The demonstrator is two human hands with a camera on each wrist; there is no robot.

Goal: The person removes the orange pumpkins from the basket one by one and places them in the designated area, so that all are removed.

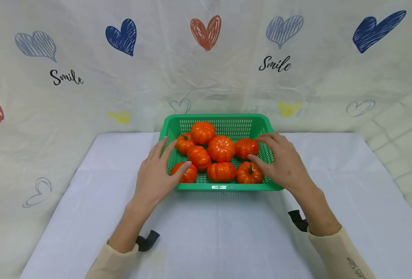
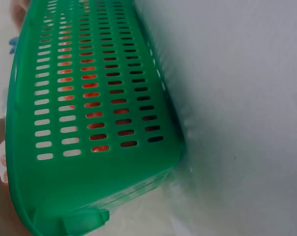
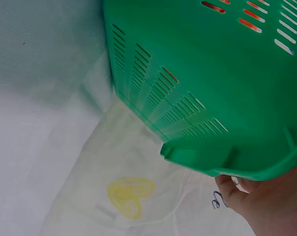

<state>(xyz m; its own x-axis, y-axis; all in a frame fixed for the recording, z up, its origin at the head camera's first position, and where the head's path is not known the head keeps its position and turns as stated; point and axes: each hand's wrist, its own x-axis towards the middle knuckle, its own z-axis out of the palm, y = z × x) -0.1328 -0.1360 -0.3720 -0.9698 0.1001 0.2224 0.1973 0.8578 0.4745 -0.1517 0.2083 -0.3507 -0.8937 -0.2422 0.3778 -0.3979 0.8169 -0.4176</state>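
Note:
A green plastic basket (image 1: 226,187) with slotted walls holds several small glossy orange pumpkins (image 1: 221,148). Over its left end, my left hand (image 1: 156,174) has its fingers spread, with the thumb above the front left pumpkin (image 1: 189,175). At the opposite end, my right hand (image 1: 284,161) reaches over the rim with thumb and fingers apart. Those fingertips are right beside the right pumpkin (image 1: 246,148), and a pumpkin with a dark stem (image 1: 249,173) sits just below the thumb. The right wrist view shows fingers (image 3: 229,192) at the basket's rim (image 3: 281,169).
The basket stands toward the back of a table covered in white cloth (image 1: 219,232). Behind it hangs a pale sheet (image 1: 240,77) printed with hearts and "Smile". Black straps (image 1: 148,241) show at both wrists, by the cream sleeves (image 1: 115,259).

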